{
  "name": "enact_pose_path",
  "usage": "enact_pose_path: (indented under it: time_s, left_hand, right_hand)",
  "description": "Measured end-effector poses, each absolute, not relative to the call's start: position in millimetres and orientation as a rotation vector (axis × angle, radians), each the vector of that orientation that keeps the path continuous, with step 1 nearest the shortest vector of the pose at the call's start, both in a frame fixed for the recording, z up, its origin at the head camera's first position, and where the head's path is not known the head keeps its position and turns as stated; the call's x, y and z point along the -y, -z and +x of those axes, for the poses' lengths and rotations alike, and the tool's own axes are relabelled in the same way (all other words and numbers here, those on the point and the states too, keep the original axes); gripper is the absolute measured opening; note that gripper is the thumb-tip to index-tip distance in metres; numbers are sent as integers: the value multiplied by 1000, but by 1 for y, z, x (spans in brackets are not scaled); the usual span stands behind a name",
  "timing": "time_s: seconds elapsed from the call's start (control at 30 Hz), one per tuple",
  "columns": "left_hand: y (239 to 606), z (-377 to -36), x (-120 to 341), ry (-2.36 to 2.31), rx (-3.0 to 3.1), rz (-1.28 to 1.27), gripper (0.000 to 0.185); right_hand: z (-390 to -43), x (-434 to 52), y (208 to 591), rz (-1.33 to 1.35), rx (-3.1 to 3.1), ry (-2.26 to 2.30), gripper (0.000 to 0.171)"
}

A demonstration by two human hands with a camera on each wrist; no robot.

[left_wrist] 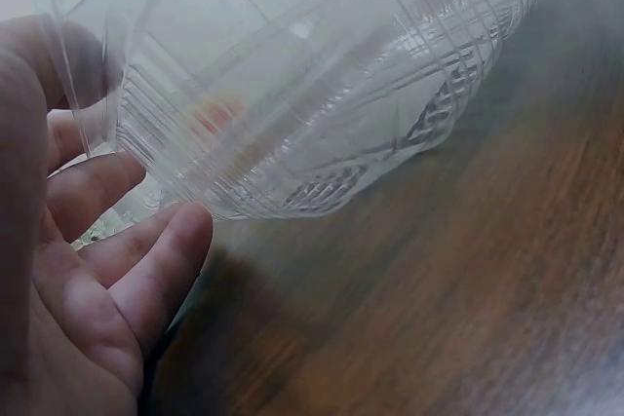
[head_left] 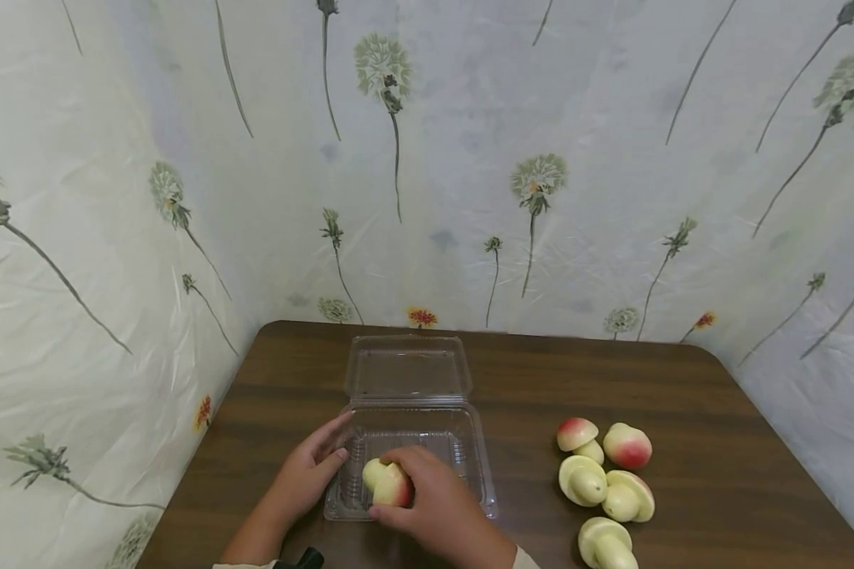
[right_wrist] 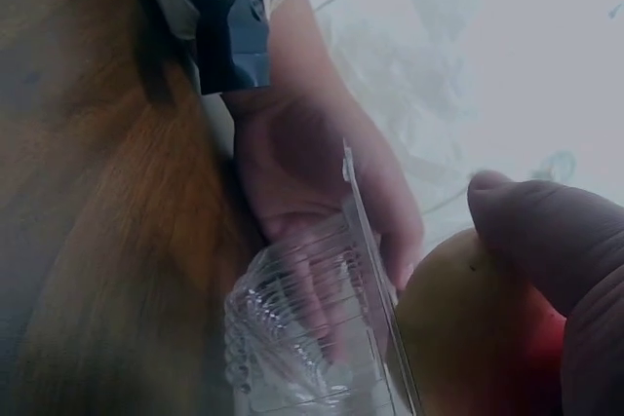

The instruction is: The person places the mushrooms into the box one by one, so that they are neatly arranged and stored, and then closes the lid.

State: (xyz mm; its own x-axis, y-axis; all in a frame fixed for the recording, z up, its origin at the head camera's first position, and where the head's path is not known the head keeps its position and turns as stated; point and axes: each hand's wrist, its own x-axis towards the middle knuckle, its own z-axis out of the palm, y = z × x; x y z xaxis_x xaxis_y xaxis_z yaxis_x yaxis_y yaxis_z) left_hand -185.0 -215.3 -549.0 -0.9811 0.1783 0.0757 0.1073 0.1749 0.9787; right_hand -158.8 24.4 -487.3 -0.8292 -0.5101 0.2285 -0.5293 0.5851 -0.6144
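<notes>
Over clamshell tray, front-left: right hand w/ fingers curled round peach half, left hand w/ relaxed fingers against tray's left wall; risk: light tray skids/tips if fruit catches rim or brace slips.

Head view: from above the near edge of the table, facing forward and down; takes in the whole tabletop and backdrop.
Left wrist view: low, very near, looking past the left hand at the clear container.
Right wrist view: close, beside the right hand.
Shared: container, left hand.
</notes>
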Motion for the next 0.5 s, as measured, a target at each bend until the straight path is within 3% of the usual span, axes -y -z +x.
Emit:
enact_pose_path:
  time_s: [0.5]
  left_hand:
    - [546, -184, 214, -1946, -2391, 246, 52]
  right_hand:
    - [-165, -11, 488, 952, 2801, -945, 58]
